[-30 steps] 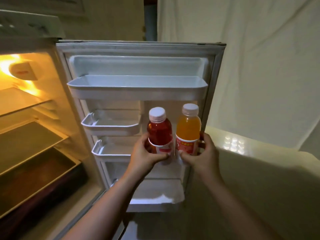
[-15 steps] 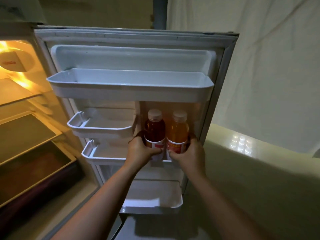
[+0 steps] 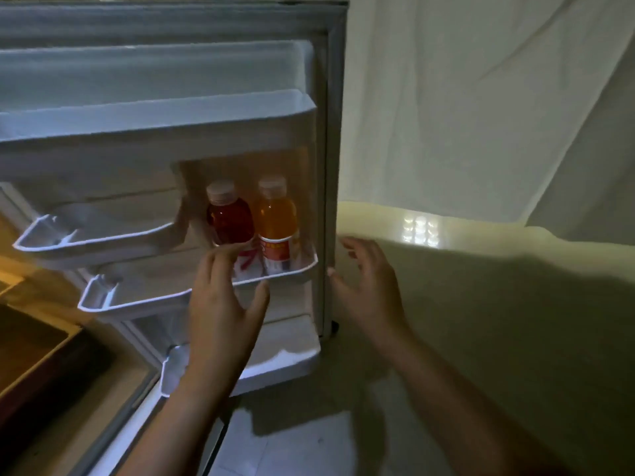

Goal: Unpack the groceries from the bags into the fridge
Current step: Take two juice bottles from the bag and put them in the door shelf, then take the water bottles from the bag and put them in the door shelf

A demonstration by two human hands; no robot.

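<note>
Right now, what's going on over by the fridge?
A person is loading drinks into the open fridge door. A red bottle and an orange bottle stand upright side by side in a door shelf. Both hands are open and hold nothing: the left hand hovers in front of the red bottle, and the right hand is by the door's edge. No grocery bags are in view.

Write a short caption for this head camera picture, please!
Red bottle and orange bottle stand in the fridge door shelf; both hands, left and right, hover open.
</note>
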